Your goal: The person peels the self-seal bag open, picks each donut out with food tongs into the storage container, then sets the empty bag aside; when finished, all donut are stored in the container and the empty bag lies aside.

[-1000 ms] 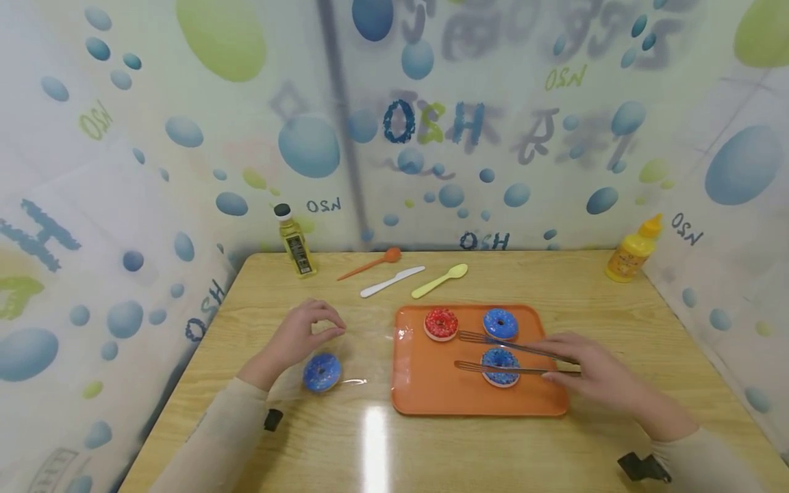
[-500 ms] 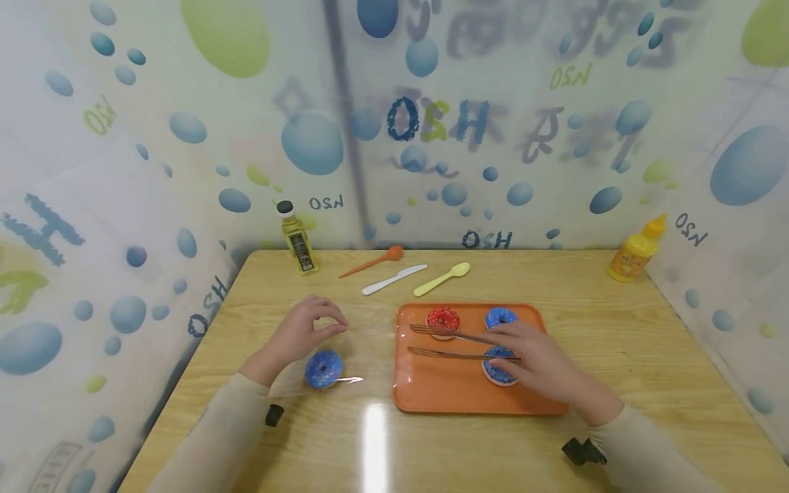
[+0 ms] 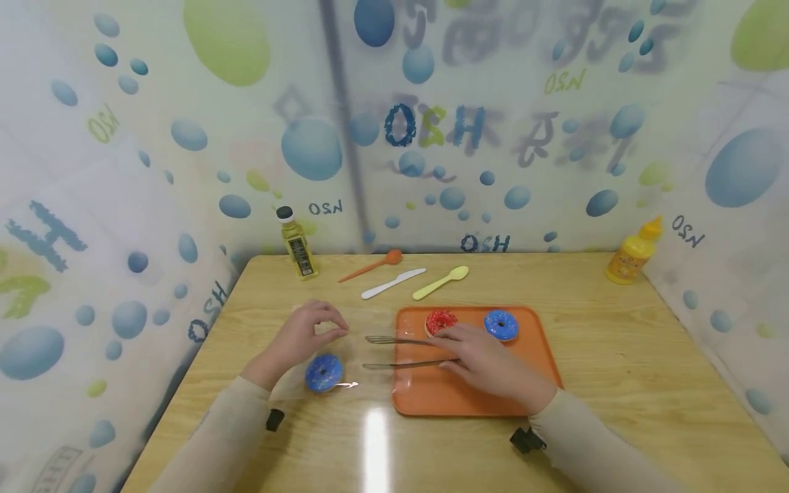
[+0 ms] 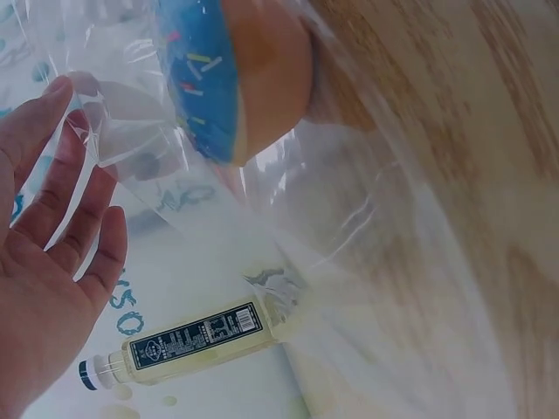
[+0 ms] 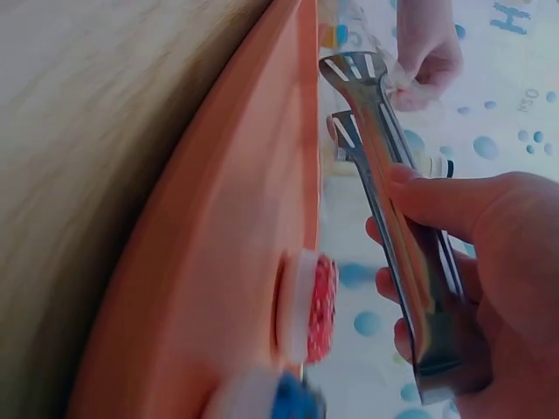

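My left hand [image 3: 302, 333] pinches the edge of a clear plastic bag [image 4: 349, 231] between thumb and fingers. Inside the bag lies a blue-iced donut [image 3: 316, 378] with sprinkles. My right hand [image 3: 483, 363] grips metal tongs [image 5: 374, 118], whose slotted ends are spread with nothing between them. In the head view the tongs reach left past the rim of an orange tray [image 3: 440, 397], towards the bag. On the tray sit a red donut [image 3: 439, 320], partly behind my right hand, and a blue donut [image 3: 498, 330]. Another blue donut seen earlier on the tray is hidden by that hand.
Along the back lie an orange spoon [image 3: 370, 266], a white knife [image 3: 393, 283] and a yellow-green spoon [image 3: 440, 283]. An oil bottle [image 3: 300, 257] stands back left, a yellow squeeze bottle [image 3: 630, 259] back right. Printed walls enclose the table.
My right hand has carried the tongs leftwards across the tray, from above the blue donuts to beyond its left rim. My left hand has stayed in place with the bag.
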A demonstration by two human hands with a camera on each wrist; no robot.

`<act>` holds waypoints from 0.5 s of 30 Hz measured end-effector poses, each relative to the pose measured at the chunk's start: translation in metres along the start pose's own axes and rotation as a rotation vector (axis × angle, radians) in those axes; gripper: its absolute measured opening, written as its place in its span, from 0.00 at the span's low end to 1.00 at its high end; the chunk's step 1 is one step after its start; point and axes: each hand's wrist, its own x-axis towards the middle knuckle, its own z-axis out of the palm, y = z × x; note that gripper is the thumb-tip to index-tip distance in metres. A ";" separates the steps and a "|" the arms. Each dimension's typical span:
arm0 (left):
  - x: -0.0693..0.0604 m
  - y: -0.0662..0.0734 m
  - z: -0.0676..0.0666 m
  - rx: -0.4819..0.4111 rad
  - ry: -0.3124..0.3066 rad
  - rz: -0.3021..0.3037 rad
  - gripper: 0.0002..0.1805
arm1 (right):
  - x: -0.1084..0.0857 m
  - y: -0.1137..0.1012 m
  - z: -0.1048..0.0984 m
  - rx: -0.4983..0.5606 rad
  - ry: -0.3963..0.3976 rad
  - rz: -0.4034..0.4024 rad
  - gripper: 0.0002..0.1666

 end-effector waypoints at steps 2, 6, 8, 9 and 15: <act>-0.001 0.000 0.000 -0.004 0.002 0.005 0.03 | 0.008 -0.002 0.004 0.008 -0.022 -0.011 0.30; 0.000 0.001 0.000 -0.003 0.006 0.015 0.04 | 0.021 -0.005 0.012 0.038 -0.076 -0.028 0.32; 0.000 0.002 0.000 0.000 0.007 0.021 0.04 | 0.025 -0.006 0.016 0.053 -0.095 -0.034 0.33; 0.000 0.002 0.000 0.000 0.005 0.020 0.03 | 0.027 -0.006 0.016 0.065 -0.098 -0.035 0.33; -0.002 0.002 0.000 -0.002 0.000 0.013 0.03 | 0.038 -0.010 0.025 0.144 -0.112 -0.047 0.33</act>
